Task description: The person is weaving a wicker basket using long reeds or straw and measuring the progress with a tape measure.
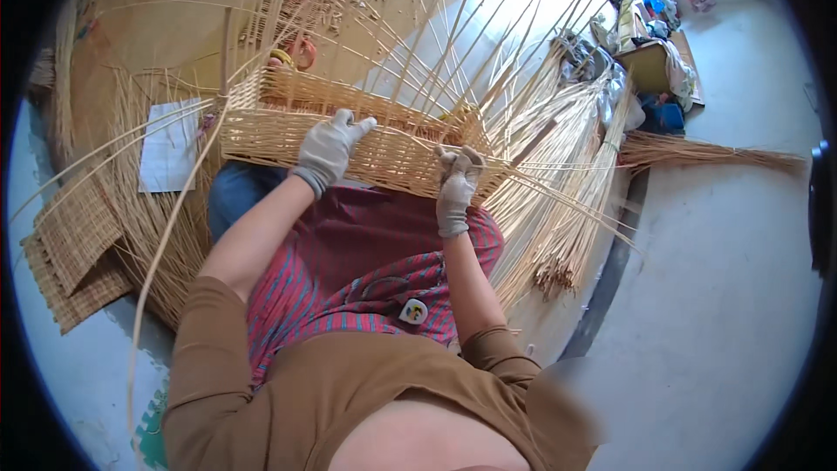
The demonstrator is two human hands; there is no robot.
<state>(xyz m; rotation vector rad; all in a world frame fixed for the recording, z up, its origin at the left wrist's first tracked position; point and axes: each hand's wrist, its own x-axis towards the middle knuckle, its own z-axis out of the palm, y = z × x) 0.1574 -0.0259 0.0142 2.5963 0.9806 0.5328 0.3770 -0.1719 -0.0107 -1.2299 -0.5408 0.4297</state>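
Two hands in pale grey knitted gloves lie against the near wall of a long, shallow, rectangular basket of straw-coloured woven cane (397,159), which sits above the person's lap, at twelve o'clock from the torso. Its long axis tilts gently across the body, from just past nine to just past three. The left hand (331,153) is over the near wall left of its middle, partly opened, with one finger reaching toward two o'clock along the upper rim; I cannot tell whether it pinches a strand. The right hand (459,183) is nearer the three o'clock end, its fingers bent and bunched at the rim; what lies between them is hidden. Between the gloves, a stretch of rim and wall is uncovered. Room is tightest beyond the far rim, where long, thin, pale strands (453,57) fan from eleven to two o'clock. At the ten o'clock corner stands a narrow brown wooden slat (228,51), and a thick, pale, curving cane (159,262) drops from there toward seven, outside the left forearm. Off the other end, loose strands trail toward four, over a large spread bundle of pale straw stalks (558,227). At six, a dark red cloth (375,225) covers the lap just below the basket's lower edge.
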